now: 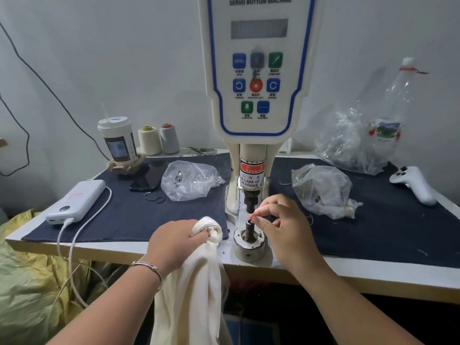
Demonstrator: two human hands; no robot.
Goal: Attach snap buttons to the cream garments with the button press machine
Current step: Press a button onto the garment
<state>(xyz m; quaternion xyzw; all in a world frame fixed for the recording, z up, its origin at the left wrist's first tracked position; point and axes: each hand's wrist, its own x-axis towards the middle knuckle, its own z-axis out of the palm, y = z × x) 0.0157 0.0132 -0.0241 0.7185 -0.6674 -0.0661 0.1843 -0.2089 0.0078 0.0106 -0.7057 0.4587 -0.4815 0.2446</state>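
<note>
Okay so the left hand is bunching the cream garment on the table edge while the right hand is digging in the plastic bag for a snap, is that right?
Not quite. The head view shows the left hand gripping the cream garment at the table edge, but the right hand is at the machine's lower die, fingertips at its top, not in the plastic bag.
</note>
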